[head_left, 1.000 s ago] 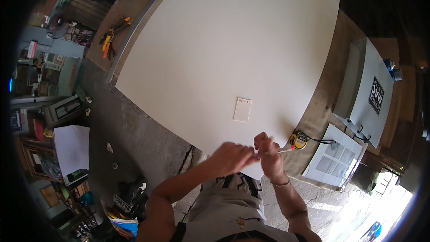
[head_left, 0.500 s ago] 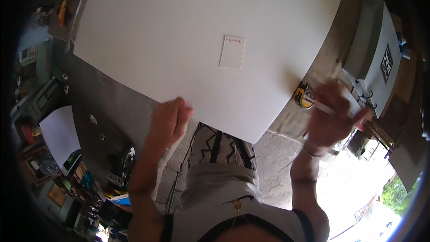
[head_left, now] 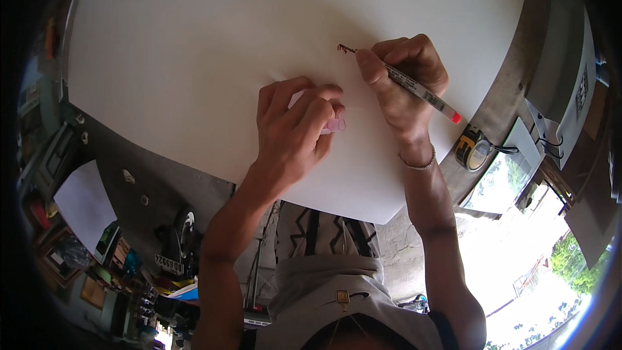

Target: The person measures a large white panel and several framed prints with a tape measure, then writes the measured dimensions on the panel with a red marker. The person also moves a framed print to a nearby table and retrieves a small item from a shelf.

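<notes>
A large white sheet spreads in front of me. On it lies a small white card, its edges faint and partly covered by my hands, with red writing near its top. My right hand grips a slim white marker pen with a red end, its tip at the writing. My left hand rests on the sheet beside the card, fingers curled round a small translucent pink piece whose kind I cannot make out.
A yellow and black tape measure sits right of the sheet's edge on a worn board. Beyond it stands a grey-white box, with a glossy pane nearer. Left below, a white panel leans among clutter near a motorcycle.
Both hands have moved onto the sheet. My right hand came left from beside the tape measure, bringing the marker pen to the card's writing; my left hand moved forward and right.
</notes>
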{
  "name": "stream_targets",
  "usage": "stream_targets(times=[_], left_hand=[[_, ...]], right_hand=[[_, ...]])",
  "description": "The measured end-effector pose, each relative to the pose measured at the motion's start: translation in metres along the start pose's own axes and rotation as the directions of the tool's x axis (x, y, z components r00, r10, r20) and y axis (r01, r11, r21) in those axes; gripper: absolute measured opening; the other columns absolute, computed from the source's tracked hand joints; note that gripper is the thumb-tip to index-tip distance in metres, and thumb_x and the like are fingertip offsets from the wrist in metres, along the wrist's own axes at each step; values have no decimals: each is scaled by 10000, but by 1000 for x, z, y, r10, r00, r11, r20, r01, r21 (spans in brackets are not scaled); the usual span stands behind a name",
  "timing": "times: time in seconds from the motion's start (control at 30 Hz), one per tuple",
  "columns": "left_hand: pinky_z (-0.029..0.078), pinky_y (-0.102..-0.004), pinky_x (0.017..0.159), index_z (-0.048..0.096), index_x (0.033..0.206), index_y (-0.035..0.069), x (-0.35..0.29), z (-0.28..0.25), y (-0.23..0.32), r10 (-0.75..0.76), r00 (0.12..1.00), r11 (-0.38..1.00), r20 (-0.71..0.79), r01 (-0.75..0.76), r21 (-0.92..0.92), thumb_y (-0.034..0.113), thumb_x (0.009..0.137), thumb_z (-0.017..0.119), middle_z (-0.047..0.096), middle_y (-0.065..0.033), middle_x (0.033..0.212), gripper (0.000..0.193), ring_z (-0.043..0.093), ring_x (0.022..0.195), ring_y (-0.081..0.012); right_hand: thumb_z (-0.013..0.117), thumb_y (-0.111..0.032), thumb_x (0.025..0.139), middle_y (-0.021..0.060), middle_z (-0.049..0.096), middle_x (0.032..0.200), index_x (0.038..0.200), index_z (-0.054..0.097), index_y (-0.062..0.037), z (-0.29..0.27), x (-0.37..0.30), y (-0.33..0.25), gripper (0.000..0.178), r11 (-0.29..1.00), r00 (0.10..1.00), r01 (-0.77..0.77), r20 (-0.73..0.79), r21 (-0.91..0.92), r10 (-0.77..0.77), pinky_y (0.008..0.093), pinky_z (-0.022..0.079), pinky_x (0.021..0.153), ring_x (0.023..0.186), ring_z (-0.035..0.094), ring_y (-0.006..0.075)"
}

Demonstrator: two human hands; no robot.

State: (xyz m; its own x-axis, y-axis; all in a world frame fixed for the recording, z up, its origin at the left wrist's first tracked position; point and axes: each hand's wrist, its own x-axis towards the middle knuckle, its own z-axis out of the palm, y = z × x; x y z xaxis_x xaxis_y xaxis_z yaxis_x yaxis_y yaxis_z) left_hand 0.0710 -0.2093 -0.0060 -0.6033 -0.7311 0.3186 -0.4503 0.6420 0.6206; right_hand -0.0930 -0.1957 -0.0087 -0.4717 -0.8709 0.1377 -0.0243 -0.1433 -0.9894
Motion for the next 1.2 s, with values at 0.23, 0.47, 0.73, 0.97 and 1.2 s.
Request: stream_targets(times=[0.23,0.47,0.73,0.97,1.2], left_hand=[[364,-365,788,521,731,121,1,0,-1,-51,998,998,35,52,-46,31,651,733,664,41,976,245,574,924,-206],[352,-367,781,465,706,132,3,-3,-2,-68,995,995,78,73,-65,63,692,755,677,27,985,298,581,917,-212],[334,-359,786,490,670,134,3,-1,-2,-79,992,991,96,89,-100,116,732,744,680,27,979,262,578,903,-189],[332,-355,782,485,659,134,2,3,-2,-90,994,990,64,97,-105,126,737,744,686,25,954,271,581,877,-192],[327,-355,774,474,654,132,4,3,-2,-90,994,990,63,96,-101,135,737,745,690,23,945,284,582,864,-189]], right_hand=[[709,72,756,58,613,672,726,492,-38,1,0,5,245,979,995,99,-4,-179,-101,224,430,470,553,543,71],[716,79,707,58,568,639,677,495,-40,-4,0,2,253,913,978,196,137,-358,-156,242,370,372,473,514,112],[681,124,653,11,440,628,733,617,-17,-2,1,5,174,865,958,280,182,-417,-222,240,336,336,464,506,128],[682,91,759,84,619,643,699,459,-71,-4,4,-2,281,826,950,290,249,-483,-188,210,372,411,473,513,54],[677,120,743,73,611,642,687,464,-66,-5,0,1,288,923,986,144,131,-357,-104,211,392,431,494,517,60]])
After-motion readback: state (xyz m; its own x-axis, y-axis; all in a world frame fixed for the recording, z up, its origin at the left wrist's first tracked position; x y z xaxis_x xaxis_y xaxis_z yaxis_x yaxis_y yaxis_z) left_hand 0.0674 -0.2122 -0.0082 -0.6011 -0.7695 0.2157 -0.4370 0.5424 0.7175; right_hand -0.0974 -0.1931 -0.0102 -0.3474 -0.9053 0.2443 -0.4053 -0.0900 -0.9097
